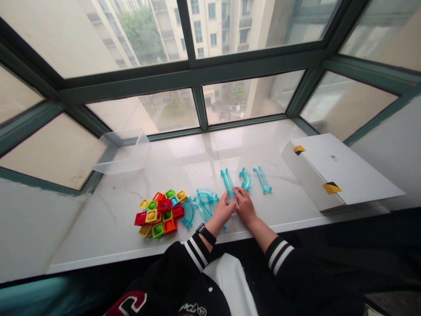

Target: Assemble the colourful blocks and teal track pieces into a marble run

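Note:
My left hand [224, 210], with a black watch on its wrist, has its fingers bent in at the near end of a straight, clear-blue toy track piece [226, 180]. From the other side my right hand [244, 205] closes on the same end, and the two hands almost meet. Just to the right lie a curved blue track piece [246, 179] and another straight blue piece [262, 179]. Left of my hands is a loose pile of blue track pieces [204, 202], partly hidden by my left hand. Beside it sits a heap of coloured blocks [161, 214] in red, yellow, green and orange.
A clear plastic bin [126, 153] stands at the back left of the white counter [184, 160]. On the right is a white box [342, 166] with yellow-black tape. Green-framed windows [194, 72] rise behind. The counter's front edge runs just before my body.

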Tool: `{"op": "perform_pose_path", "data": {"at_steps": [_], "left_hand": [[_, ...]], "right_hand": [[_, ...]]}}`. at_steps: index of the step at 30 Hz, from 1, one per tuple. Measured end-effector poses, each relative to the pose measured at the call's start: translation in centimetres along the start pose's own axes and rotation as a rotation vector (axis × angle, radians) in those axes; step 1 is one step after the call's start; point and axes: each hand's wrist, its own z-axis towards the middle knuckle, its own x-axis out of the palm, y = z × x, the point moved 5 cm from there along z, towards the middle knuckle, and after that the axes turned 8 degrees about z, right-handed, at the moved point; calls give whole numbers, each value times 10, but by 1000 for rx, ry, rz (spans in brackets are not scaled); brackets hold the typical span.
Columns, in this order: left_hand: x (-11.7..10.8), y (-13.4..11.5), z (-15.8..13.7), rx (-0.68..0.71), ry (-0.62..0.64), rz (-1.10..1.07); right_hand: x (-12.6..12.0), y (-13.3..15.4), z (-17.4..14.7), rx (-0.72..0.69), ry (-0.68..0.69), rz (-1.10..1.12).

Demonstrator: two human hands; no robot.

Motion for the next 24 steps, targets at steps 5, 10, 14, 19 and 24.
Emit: {"op": "perform_pose_path", "data": {"at_steps": [5,10,14,19,24], "left_hand": [[0,3,1,-3,13,-2],[1,5,2,17,9,-43],[1,6,3,16,20,-40],[2,6,4,30,34,-30],[3,9,7,44,59,3]], "right_hand": [[-3,1,-3,20,-12,23],[-3,-2,-12,35,-60,24],[-1,-5,-16,48,-68,-2],[-2,-7,-15,53,-72,7],[-3,-7,-16,70,-73,3]]}}
